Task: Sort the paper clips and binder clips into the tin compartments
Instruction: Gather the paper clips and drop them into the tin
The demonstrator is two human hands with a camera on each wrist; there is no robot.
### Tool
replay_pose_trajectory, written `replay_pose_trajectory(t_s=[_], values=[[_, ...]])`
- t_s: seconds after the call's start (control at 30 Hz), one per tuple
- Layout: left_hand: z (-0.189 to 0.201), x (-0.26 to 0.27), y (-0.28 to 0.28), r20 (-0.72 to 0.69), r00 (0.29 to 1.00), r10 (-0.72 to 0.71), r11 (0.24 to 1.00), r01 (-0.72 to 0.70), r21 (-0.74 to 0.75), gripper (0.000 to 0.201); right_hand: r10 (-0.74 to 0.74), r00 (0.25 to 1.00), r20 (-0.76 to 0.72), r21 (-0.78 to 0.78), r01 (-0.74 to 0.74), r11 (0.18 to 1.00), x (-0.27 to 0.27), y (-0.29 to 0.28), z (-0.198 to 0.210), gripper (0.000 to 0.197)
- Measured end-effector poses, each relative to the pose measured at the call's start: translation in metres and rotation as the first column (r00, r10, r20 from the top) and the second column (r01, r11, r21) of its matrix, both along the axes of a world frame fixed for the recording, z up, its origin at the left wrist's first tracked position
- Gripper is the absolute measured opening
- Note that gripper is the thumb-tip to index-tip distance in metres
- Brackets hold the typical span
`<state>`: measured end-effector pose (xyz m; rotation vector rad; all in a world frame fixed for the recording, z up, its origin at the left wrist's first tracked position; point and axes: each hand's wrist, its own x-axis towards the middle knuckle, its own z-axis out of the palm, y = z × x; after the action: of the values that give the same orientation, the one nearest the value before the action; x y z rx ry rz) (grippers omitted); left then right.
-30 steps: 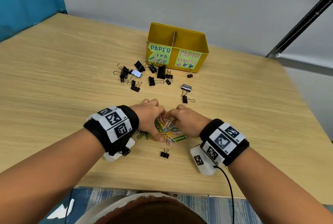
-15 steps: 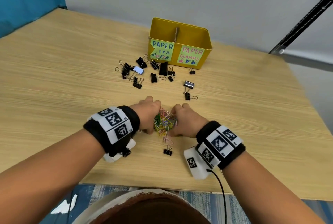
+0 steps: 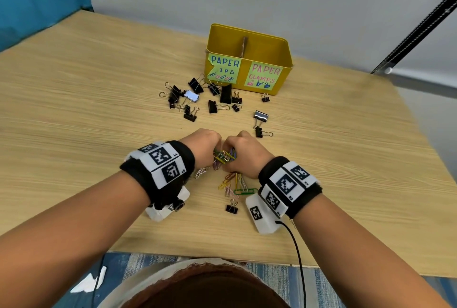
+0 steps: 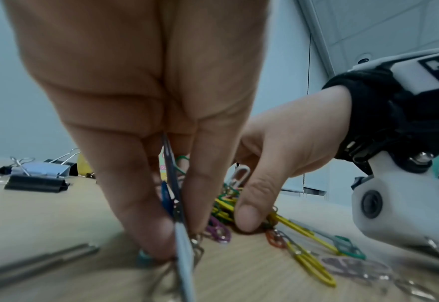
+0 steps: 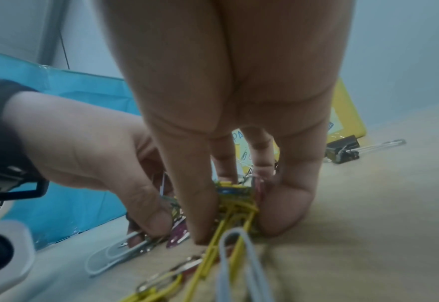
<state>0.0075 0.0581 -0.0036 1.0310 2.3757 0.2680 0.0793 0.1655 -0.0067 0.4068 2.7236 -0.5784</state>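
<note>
**Paper clips gathered, tin not yet filled**

On the left side of the worktop [image 3: 74, 114] there was only bare wood. Further in, a group of black binder clips [image 3: 197, 99] lay scattered in front of the yellow tin [image 3: 284, 60], none of them in a hand. One small binder clip [image 3: 231, 208] lay alone near the front edge, between the two wrists.

In the middle, the left hand [image 3: 201, 145] and the right hand [image 3: 247, 153] were pressed close together over a bundle of coloured paper clips [image 3: 223, 156]. Both grips were closed on this bundle: the fingers curled around it from each side and pinched it just above the wood. Some loose paper clips [image 3: 235, 185] remained flat below the hands, not taken up.

To the right, two more binder clips [image 3: 259, 124] lay apart from the group.

What shows of the tin's inside looked empty on both sides of the divider, though the bottom was hidden. In my judgement the task was at its beginning: almost everything was left to sort, and the first handful was only being collected.
</note>
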Motion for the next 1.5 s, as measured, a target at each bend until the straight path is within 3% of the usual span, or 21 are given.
replay_pose_trajectory(t_s=[0.1,0.2,0.3,0.4,0.47,0.53,0.63,0.73,0.87,1.0,1.1,1.2,1.27,1.43,1.5], values=[[-0.001,-0.003,0.000,0.007,0.999,0.035,0.999,-0.035,0.042,0.034,0.001,0.998,-0.068,0.034,0.001,0.999,-0.001,0.005,0.000,0.028],[-0.003,-0.012,-0.001,0.186,0.973,0.134,0.981,-0.156,0.113,0.030,-0.125,0.986,-0.111,-0.114,0.113,0.987,-0.001,0.013,-0.001,0.022],[-0.004,-0.025,-0.005,0.405,0.887,0.223,0.935,-0.313,0.169,0.023,-0.297,0.955,-0.017,-0.393,0.267,0.880,-0.003,0.024,-0.001,0.022],[-0.003,-0.039,-0.009,0.535,0.808,0.246,0.887,-0.409,0.211,0.023,-0.408,0.912,0.051,-0.583,0.359,0.729,-0.008,0.039,0.002,0.026],[0.001,-0.048,-0.010,0.586,0.778,0.226,0.862,-0.440,0.252,0.022,-0.447,0.892,0.062,-0.655,0.374,0.656,-0.012,0.048,0.009,0.023],[0.010,-0.058,-0.008,0.631,0.750,0.200,0.834,-0.468,0.292,0.022,-0.443,0.896,0.044,-0.697,0.345,0.629,-0.020,0.054,0.021,0.008],[0.027,-0.075,0.000,0.668,0.723,0.179,0.776,-0.521,0.356,0.023,-0.447,0.895,-0.004,-0.759,0.289,0.584,-0.040,0.066,0.047,0.018],[0.050,-0.099,0.015,0.643,0.747,0.168,0.711,-0.544,0.446,0.022,-0.473,0.878,-0.075,-0.817,0.218,0.534,-0.072,0.077,0.079,0.018],[0.074,-0.139,0.047,0.538,0.804,0.254,0.617,-0.563,0.550,0.027,-0.545,0.822,-0.165,-0.849,0.163,0.502,-0.131,0.089,0.107,0.025],[0.077,-0.174,0.080,0.431,0.810,0.399,0.567,-0.587,0.578,0.030,-0.610,0.780,-0.141,-0.801,0.272,0.533,-0.180,0.095,0.101,0.024],[0.072,-0.190,0.098,0.339,0.818,0.465,0.602,-0.573,0.556,0.012,-0.646,0.753,-0.123,-0.734,0.370,0.570,-0.204,0.100,0.088,0.023],[0.069,-0.198,0.105,0.277,0.860,0.428,0.714,-0.510,0.480,0.036,-0.579,0.812,-0.077,-0.634,0.408,0.656,-0.218,0.106,0.079,0.016],[0.074,-0.195,0.106,0.249,0.884,0.396,0.761,-0.467,0.449,0.040,-0.544,0.839,-0.028,-0.607,0.418,0.676,-0.221,0.109,0.080,0.022],[0.080,-0.176,0.094,0.147,0.918,0.367,0.769,-0.389,0.508,0.038,-0.552,0.829,-0.089,-0.678,0.355,0.643,-0.195,0.098,0.095,0.013],[0.078,-0.160,0.076,0.149,0.935,0.323,0.766,-0.351,0.539,0.022,-0.499,0.854,-0.147,-0.655,0.294,0.696,-0.168,0.089,0.101,0.013]])
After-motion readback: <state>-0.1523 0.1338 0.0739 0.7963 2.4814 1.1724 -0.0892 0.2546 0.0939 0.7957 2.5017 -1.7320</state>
